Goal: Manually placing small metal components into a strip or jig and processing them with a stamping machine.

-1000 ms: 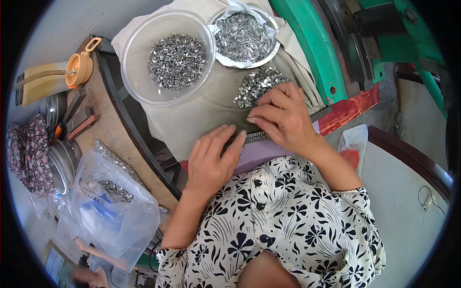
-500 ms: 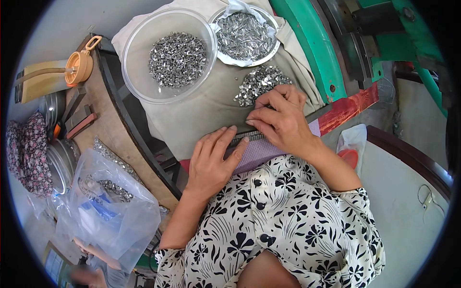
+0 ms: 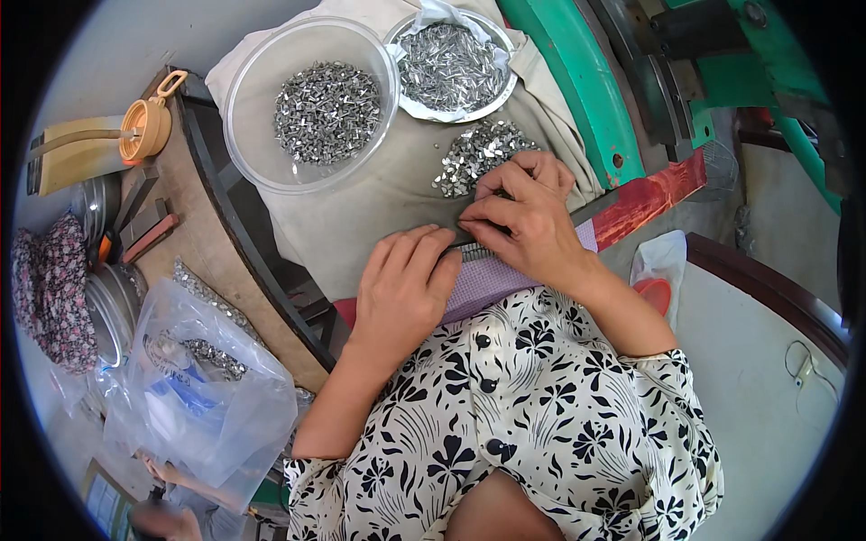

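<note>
A dark narrow strip (image 3: 474,252) with a row of small metal pieces lies along the near edge of the cloth-covered work surface. My left hand (image 3: 403,287) is closed over its left end, fingers together and thumb alongside, hiding that part. Just right of it, above the strip, my right hand (image 3: 532,216) pinches thumb and forefinger together. Whatever is between those fingertips is too small to make out. Beyond the right hand's knuckles lies a loose pile of shiny metal chips (image 3: 478,155). Purple checked cloth (image 3: 492,279) shows below the strip.
A clear plastic bowl (image 3: 236,135) with small metal pieces stands at far left, beside a lined metal bowl (image 3: 487,112) of slender metal pieces. A green machine (image 3: 591,99) borders the right. Plastic bags (image 3: 216,397) hang left; another person's arm (image 3: 194,487) shows at lower left.
My left hand's fingers have drawn together and shifted slightly away from me, covering the strip's left part. My right hand stays pinched in nearly the same place.
</note>
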